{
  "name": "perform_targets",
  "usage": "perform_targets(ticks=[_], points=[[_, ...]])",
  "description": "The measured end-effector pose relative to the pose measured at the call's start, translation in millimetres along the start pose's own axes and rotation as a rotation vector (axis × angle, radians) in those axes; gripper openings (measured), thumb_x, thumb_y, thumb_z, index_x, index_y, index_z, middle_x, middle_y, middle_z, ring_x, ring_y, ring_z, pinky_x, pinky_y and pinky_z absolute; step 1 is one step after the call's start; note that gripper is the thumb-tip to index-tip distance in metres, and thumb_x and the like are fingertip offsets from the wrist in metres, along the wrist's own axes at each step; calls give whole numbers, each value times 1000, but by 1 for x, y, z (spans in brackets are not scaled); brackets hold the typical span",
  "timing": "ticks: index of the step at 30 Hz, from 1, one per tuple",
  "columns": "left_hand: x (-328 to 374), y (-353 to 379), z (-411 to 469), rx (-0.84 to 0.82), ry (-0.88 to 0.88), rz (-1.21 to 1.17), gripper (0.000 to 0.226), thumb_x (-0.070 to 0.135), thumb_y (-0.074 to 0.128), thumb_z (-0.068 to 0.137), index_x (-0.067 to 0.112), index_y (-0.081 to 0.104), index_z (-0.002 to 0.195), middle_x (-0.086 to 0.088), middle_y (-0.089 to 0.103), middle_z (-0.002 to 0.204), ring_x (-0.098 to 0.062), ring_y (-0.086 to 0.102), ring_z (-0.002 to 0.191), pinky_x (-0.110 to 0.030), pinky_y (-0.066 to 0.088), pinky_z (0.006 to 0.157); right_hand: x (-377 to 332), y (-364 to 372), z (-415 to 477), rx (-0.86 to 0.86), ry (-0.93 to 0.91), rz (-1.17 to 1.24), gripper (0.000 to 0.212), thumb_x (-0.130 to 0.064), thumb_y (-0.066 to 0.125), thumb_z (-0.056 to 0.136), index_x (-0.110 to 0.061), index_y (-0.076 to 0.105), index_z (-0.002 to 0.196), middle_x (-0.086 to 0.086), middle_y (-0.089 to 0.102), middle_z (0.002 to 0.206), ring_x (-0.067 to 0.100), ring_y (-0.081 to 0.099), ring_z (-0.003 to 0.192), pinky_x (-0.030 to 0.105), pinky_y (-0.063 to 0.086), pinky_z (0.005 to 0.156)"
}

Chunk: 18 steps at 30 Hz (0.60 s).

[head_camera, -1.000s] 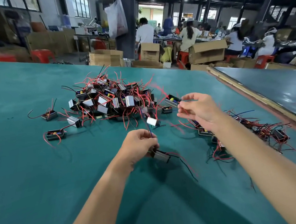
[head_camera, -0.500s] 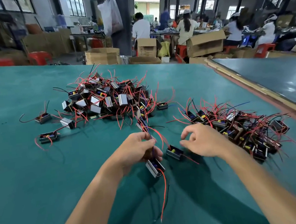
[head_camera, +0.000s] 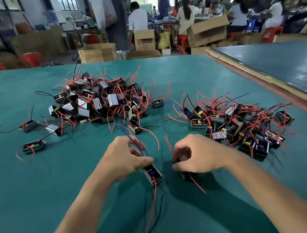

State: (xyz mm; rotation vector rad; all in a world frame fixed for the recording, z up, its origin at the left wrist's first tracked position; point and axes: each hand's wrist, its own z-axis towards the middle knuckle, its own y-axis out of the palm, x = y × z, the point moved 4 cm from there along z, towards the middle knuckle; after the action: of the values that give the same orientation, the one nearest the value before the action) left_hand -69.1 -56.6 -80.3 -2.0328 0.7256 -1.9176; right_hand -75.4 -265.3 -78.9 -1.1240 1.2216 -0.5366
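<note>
My left hand (head_camera: pixel 122 157) grips a small black and silver module (head_camera: pixel 153 174) by its upper end, thumb and fingers curled round it and its blue wire. Red and black leads (head_camera: pixel 152 207) hang from the module toward me. My right hand (head_camera: pixel 194 154) is curled over a second black module (head_camera: pixel 183 174) on the green table (head_camera: pixel 43 194), pinching it; most of that module is hidden under the fingers, and a red wire sticks out below. The two hands are close together, a small gap between them.
A large heap of modules with red wires (head_camera: pixel 98 101) lies at the far centre-left, a second heap (head_camera: pixel 241 126) to the right of my right hand. Single modules (head_camera: pixel 33 147) lie at the left. A raised wooden edge (head_camera: pixel 270 83) borders the table's right. Cardboard boxes (head_camera: pixel 97 53) and seated people are beyond.
My right hand came back from the far heap and closed on a second module near me. The left hand kept its module and turned it so its leads hang toward me.
</note>
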Motion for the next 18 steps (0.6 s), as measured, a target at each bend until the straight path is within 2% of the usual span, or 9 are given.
perform_targets(ticks=[4,7,11,14,18], points=[[5,10,-2,-64,76,-24,31,2,83,73,10,57,89,-7,71,64,-16,55,54,-31,45,62,5,-2,0,87,14,66,36,-52,69,83,-21,66,66,-14,57,52,0,48,50,19,37,53],[5,14,-3,-104,83,-77,31,-5,78,76,9,55,91,-9,73,71,-18,59,63,-33,46,69,4,-3,3,151,11,88,22,-39,71,85,-20,70,74,-13,59,56,-2,49,53,17,37,56],[8,20,-6,-166,81,-136,21,-9,62,88,5,50,97,-7,74,71,-13,62,60,-21,50,63,4,-3,1,138,-9,172,14,-27,72,83,-26,66,71,-13,61,60,-1,50,54,19,39,59],[12,22,-6,-177,69,-130,15,-9,50,93,5,50,98,-9,73,71,-16,60,62,-26,51,66,2,-3,0,128,-20,229,17,-24,74,82,-26,64,69,-12,61,58,-1,50,52,17,40,58],[13,23,-6,-174,67,-128,15,-8,45,95,6,52,96,-9,71,66,-17,60,62,-26,53,64,0,-2,-1,126,-39,235,21,-26,74,84,-23,61,68,-10,58,58,2,46,51,22,42,58]])
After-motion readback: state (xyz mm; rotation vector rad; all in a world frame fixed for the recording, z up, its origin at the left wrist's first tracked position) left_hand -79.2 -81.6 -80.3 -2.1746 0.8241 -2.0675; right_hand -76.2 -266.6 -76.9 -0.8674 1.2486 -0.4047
